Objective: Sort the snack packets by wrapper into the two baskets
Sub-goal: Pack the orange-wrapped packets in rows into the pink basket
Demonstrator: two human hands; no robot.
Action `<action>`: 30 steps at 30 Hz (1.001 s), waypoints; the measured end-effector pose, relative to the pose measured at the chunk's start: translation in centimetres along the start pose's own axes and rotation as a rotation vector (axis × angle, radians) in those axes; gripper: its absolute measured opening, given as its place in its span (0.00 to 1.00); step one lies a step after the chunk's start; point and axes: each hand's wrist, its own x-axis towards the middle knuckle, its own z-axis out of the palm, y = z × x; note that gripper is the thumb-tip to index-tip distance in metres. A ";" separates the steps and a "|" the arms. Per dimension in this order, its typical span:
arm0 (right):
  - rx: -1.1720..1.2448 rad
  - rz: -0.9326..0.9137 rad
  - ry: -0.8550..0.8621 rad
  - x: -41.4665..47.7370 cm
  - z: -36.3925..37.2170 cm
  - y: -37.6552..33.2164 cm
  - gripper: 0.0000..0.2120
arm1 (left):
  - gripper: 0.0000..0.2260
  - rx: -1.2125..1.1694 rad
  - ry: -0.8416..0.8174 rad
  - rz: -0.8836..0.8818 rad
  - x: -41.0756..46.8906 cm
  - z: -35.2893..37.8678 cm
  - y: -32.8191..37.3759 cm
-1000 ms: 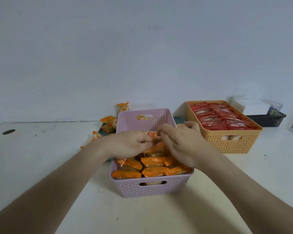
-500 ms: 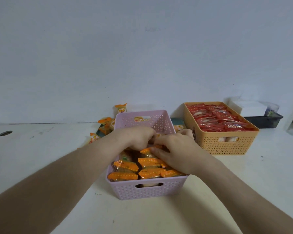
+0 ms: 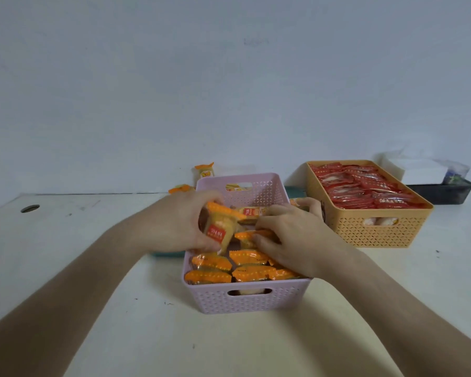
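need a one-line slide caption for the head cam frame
Left hand holds an orange packet over the pink basket; right hand arranges packets inside; orange basket holds red ones.

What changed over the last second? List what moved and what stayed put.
The left hand has lifted an orange packet up out of the pink basket and now holds it tilted above the rows. The right hand went from pinching beside the left to pressing down on the packed packets. The orange basket of red packets is unchanged.

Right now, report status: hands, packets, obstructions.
Left hand grips orange packet over pink basket. Right hand arranging packets inside. Nothing blocking.
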 end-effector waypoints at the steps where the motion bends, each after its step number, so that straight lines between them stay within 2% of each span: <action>1: 0.011 -0.009 -0.003 0.0 -0.1 0.0 0.14 | 0.22 -0.005 -0.024 0.022 -0.1 0.3 -0.4; 4: 0.031 -0.055 -0.030 0.2 -0.3 -0.3 0.14 | 0.12 -0.131 -0.128 0.089 -0.2 0.5 -1.2; 6: 0.001 -0.086 -0.050 0.4 -0.6 -0.4 0.14 | 0.03 -0.128 -0.175 0.113 0.0 0.5 -1.2; 7: -0.011 -0.097 -0.062 0.5 -0.8 -0.5 0.13 | 0.02 -0.094 -0.188 0.113 0.1 0.5 -1.2; 9: 0.015 -0.089 -0.106 0.6 -1.2 -0.6 0.12 | 0.07 0.001 -0.215 0.074 0.3 0.7 -0.6; 13: 0.042 -0.072 -0.183 0.9 -1.7 -1.2 0.12 | 0.15 0.377 -0.262 -0.008 1.1 1.1 0.5; 15: 0.015 -0.075 -0.236 1.0 -1.8 -1.5 0.14 | 0.19 0.486 -0.295 -0.027 1.6 1.3 0.9; 18: 0.023 -0.057 -0.345 1.3 -2.2 -1.8 0.17 | 0.23 0.461 -0.306 -0.048 2.1 1.1 1.2; 21: 0.160 -0.023 -0.357 2.1 -2.6 -1.9 0.18 | 0.24 0.535 -0.220 -0.027 2.9 1.0 1.0; 23: 0.233 -0.003 -0.309 2.9 -2.8 -1.8 0.17 | 0.21 0.589 -0.186 -0.046 3.4 1.1 0.8; 26: 0.253 0.030 -0.245 4.7 -2.5 -1.7 0.12 | 0.13 0.615 -0.262 -0.087 3.6 1.2 0.5; 28: 0.278 0.062 -0.273 6.0 -2.2 -1.9 0.18 | 0.17 0.644 -0.356 -0.125 4.0 1.4 0.2; 30: 0.316 0.069 -0.369 7.0 -1.6 -2.4 0.27 | 0.22 0.662 -0.432 -0.165 4.6 1.6 -0.1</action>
